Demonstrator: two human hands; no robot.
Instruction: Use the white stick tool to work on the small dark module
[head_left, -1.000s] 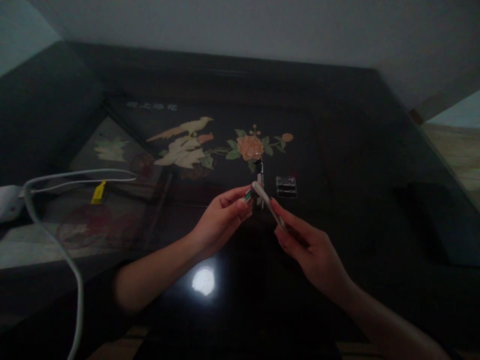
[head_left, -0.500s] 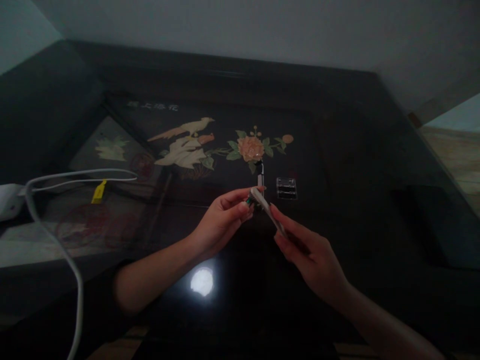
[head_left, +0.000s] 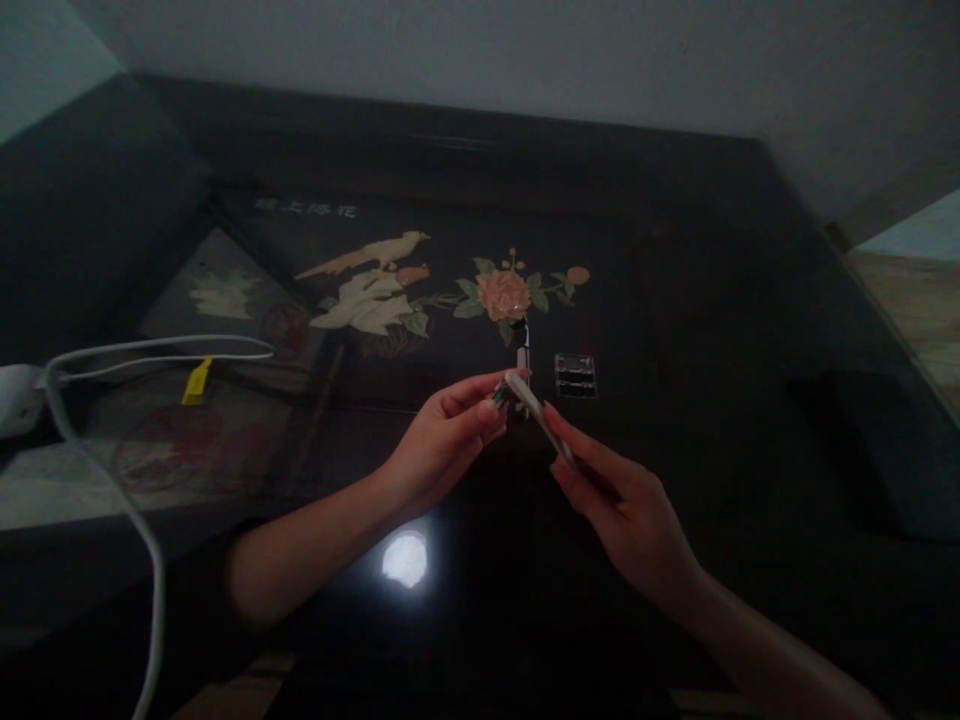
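Observation:
My left hand [head_left: 448,438] pinches a small dark piece with a green edge [head_left: 499,397] between thumb and fingers; its kind is too small and dim to tell. In my right hand [head_left: 619,500] is a slim, pale, flat thing [head_left: 541,418], held slantwise with its far end against or very near the small piece. The right palm hides its lower part. Just beyond the fingers a small white-and-black object [head_left: 523,352] lies on the dark glossy table [head_left: 712,300]. A small clear case [head_left: 575,375] with dark bands rests to its right.
At the left, a white cable [head_left: 142,510] loops from a white plug-like block [head_left: 19,400], with a yellow tag [head_left: 197,382] on the cable. A dark flat object [head_left: 892,460] lies at the right. Bird and flower pictures decorate the table.
The pale thing and the small piece have shifted only slightly against each other. Both hands stay in nearly the same place.

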